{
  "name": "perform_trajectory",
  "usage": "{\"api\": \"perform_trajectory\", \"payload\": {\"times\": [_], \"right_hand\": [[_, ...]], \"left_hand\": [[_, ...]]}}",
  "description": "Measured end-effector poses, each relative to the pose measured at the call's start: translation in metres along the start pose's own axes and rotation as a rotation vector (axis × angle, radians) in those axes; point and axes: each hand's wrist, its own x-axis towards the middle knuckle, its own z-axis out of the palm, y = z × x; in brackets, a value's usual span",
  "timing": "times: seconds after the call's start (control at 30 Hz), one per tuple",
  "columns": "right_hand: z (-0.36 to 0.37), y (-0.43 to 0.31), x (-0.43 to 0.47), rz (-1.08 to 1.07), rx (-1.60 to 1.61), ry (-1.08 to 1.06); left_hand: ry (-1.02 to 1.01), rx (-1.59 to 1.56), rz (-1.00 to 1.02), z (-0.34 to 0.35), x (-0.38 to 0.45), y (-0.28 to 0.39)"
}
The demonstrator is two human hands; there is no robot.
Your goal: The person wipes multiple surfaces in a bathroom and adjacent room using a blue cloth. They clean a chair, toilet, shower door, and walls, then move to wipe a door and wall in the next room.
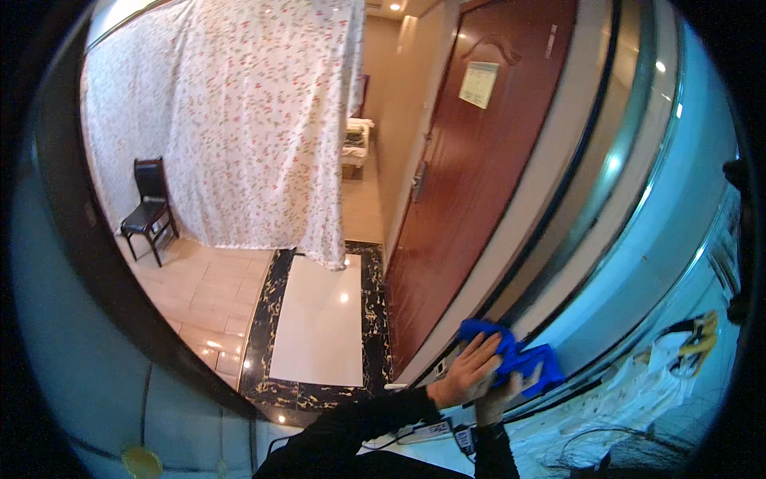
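A bright blue cloth [538,368] is bunched against the lower part of the wall trim, to the right of the door. My left hand [470,372] lies over the cloth's near left side, its fingers stretched along it. Just beside it, my right hand [501,395] holds the lower folds; it is blurred, and its fingers are partly lost in the cloth. Both hands are close together, perhaps touching. Behind the cloth runs a light-coloured frame strip [553,308], part of which the cloth hides.
A red-brown wooden door [473,173] bears a paper with writing [479,84]. Power strips [434,430] and cables lie below my hands. At right are white plastic sheeting [622,395] and a yellow-handled tool [700,341]. A floral curtain [257,120] hangs behind a black chair [146,206].
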Motion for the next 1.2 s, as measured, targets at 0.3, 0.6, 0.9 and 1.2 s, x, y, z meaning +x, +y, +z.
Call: {"api": "perform_trajectory", "payload": {"times": [0.3,0.6,0.9,1.2], "right_hand": [[-0.042,0.013,0.077,0.067,-0.101,-0.174],[-0.037,0.02,0.122,-0.008,-0.091,-0.046],[-0.039,0.035,0.099,0.14,-0.11,-0.234],[-0.04,0.052,0.2,-0.075,-0.06,0.112]], "left_hand": [[0.027,0.042,0.059,0.017,0.069,-0.008],[-0.118,0.209,0.068,0.009,0.126,0.01],[-0.195,0.19,-0.036,0.023,0.119,0.01],[0.119,0.112,0.288,0.042,0.245,0.014]]}}
